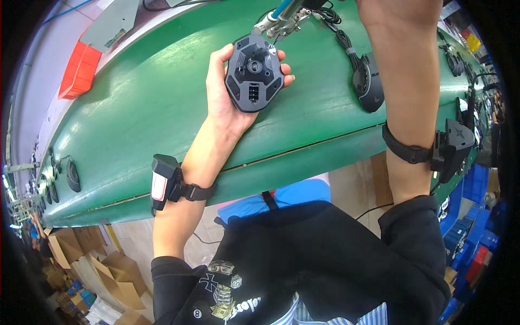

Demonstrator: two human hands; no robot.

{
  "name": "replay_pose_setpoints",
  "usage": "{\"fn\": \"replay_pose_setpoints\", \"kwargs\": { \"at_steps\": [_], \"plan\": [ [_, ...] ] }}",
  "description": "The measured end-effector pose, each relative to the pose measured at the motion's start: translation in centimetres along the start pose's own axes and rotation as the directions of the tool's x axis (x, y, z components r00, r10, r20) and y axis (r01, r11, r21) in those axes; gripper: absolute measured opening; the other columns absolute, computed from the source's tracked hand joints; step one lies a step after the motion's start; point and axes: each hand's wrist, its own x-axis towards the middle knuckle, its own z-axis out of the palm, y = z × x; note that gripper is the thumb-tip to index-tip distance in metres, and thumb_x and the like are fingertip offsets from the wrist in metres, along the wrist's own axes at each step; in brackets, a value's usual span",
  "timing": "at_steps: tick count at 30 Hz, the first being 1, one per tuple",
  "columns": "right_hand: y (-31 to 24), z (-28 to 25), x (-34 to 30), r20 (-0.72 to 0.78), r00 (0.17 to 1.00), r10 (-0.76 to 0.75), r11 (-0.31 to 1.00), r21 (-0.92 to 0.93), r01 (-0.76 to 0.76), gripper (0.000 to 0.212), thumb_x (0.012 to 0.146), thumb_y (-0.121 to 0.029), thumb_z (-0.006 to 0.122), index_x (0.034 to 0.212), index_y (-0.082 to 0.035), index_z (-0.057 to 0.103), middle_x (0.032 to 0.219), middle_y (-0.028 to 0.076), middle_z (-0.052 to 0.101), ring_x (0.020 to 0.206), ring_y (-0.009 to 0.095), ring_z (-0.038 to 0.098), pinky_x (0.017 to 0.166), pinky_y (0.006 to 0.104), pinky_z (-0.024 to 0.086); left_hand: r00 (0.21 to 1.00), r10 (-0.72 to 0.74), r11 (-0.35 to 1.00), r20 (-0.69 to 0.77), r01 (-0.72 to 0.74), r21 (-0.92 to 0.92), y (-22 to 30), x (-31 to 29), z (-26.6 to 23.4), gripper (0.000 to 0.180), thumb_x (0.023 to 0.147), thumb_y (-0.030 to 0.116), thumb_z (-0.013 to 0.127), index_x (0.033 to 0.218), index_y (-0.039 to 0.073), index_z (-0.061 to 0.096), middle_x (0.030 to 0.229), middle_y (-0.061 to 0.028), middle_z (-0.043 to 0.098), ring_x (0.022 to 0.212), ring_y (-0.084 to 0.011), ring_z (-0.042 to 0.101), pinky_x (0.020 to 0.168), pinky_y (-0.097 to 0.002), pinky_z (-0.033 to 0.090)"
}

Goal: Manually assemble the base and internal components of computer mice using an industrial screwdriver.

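Observation:
My left hand (221, 95) grips a dark grey computer mouse (254, 86) with its underside facing up. The thumb lies along the left side, and the other fingertips show past the right edge. A metal tool head (280, 20) with a blue tube comes down from the top edge to the mouse's upper end. I cannot tell whether its thin tip touches the mouse. My right arm reaches up past the top edge. Only the heel of my right hand (400, 10) shows there; its fingers are cut off, so what it holds is hidden.
A green conveyor belt (146, 124) runs across the bench. On the right lies another black mouse (369, 84) with its cable bundled. More mice (72, 176) lie at the far left, near an orange-red bin (79, 70). Cardboard boxes (116, 276) stand on the floor, lower left.

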Motion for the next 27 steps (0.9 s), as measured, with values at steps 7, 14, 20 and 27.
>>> {"fn": "replay_pose_setpoints", "kwargs": {
  "at_steps": [7,14,20,27],
  "plan": [
    [1.4,-1.0,-0.7,0.08,0.993,-0.084,0.988,-0.119,0.093,0.021,0.096,-0.022,0.058,0.092,-0.003,0.066,0.068,-0.002,0.052,0.055,0.005,0.046,0.05,0.0219,0.039,0.999,0.002,1.0,-0.039,-0.002,0.003,0.0,-0.4,0.5,0.059,0.097,0.045,0.041,0.13,-0.004,0.05,0.121,-0.0236,0.059,0.102,-0.0334,0.063,0.092,-0.0459,0.056],
    [1.0,-1.1,1.1,0.22,0.953,-0.207,0.938,-0.231,0.257,0.02,0.096,-0.021,0.058,0.093,-0.003,0.066,0.068,-0.003,0.051,0.054,0.005,0.046,0.05,0.0217,0.039,0.999,-0.005,1.0,-0.045,0.006,0.017,0.3,-0.1,0.4,0.06,0.098,0.048,0.039,0.123,-0.004,0.056,0.111,-0.0202,0.063,0.097,-0.0314,0.066,0.089,-0.0455,0.058],
    [-0.1,1.6,2.5,0.043,0.999,-0.033,0.99,0.139,0.027,0.018,0.096,-0.021,0.058,0.094,-0.005,0.065,0.067,-0.005,0.048,0.053,0.005,0.045,0.05,0.0204,0.038,0.983,0.043,0.998,-0.18,-0.036,0.047,0.7,0.0,0.7,0.06,0.102,0.053,0.04,0.118,-0.003,0.056,0.107,-0.0189,0.064,0.094,-0.0308,0.067,0.086,-0.0447,0.059],
    [-1.1,3.0,3.0,-0.223,0.974,-0.051,0.986,0.143,0.084,0.016,0.096,-0.021,0.059,0.093,-0.006,0.063,0.066,-0.005,0.047,0.052,0.004,0.044,0.049,0.02,0.038,0.997,0.001,0.999,-0.081,-0.004,-0.035,0.2,-0.2,0.0,0.057,0.104,0.049,0.037,0.124,-0.001,0.054,0.113,-0.0224,0.063,0.099,-0.0344,0.067,0.089,-0.0502,0.059]
  ]
}}
